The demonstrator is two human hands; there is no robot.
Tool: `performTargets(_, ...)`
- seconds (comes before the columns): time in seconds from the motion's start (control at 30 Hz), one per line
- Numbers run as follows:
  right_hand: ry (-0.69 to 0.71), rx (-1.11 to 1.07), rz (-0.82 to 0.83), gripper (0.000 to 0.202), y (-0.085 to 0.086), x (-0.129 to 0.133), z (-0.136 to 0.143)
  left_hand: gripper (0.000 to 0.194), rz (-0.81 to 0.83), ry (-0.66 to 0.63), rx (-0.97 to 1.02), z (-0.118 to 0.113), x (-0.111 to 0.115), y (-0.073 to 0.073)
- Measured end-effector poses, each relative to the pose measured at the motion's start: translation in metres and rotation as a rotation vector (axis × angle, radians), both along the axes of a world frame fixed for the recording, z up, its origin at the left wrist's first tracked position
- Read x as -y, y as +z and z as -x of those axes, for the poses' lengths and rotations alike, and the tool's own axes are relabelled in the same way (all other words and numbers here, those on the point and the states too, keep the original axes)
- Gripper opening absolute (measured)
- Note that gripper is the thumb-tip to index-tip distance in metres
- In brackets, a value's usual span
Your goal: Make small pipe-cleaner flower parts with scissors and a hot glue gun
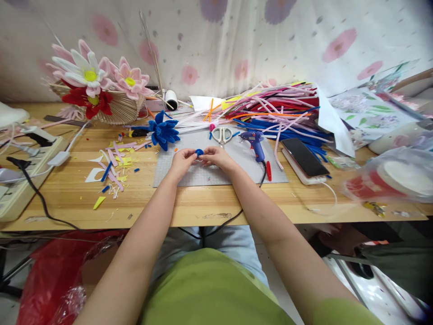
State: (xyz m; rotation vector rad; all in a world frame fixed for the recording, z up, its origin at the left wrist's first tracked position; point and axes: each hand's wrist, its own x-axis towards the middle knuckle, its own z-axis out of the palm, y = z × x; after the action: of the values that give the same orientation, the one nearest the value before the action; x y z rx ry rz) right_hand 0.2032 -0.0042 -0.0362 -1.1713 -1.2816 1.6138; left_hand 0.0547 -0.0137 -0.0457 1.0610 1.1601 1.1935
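Between my fingertips is a small curled piece of blue pipe cleaner [199, 152], held above the grey cutting mat [216, 178]. My left hand [183, 161] pinches it from the left. From the right, my right hand [218, 158] closes its fingers on the same piece; part of it is hidden behind them. Just beyond my left hand lies a blue pipe-cleaner flower [164, 131]. White-handled scissors [222, 135] rest on the mat past my right hand, and a blue glue gun [253, 142] lies farther right.
Pipe cleaners in many colours [270, 108] are heaped at the back. A basket of fuzzy flowers [111, 106] stands back left, with scraps [117, 162] before it. A phone [305, 156], a bagged cup [382, 178] and a power strip [34, 174] flank the mat.
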Motion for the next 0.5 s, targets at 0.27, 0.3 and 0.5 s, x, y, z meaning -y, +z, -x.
performTargets(0.27, -0.05, 0.227, -0.219, 0.018, -0.011, -0.003, 0.0, 0.02, 0.021, 0.053, 0.008, -0.002, 0.001, 0.002)
performTargets(0.3, -0.068, 0.268, -0.262, 0.018, -0.013, -0.004, 0.0, 0.021, 0.026, 0.045, 0.018, -0.001, 0.002, 0.003)
performTargets(0.5, -0.056, 0.345, -0.316, 0.019, -0.018, -0.004, 0.001, 0.028, 0.019, -0.062, 0.009, 0.003, 0.004, 0.007)
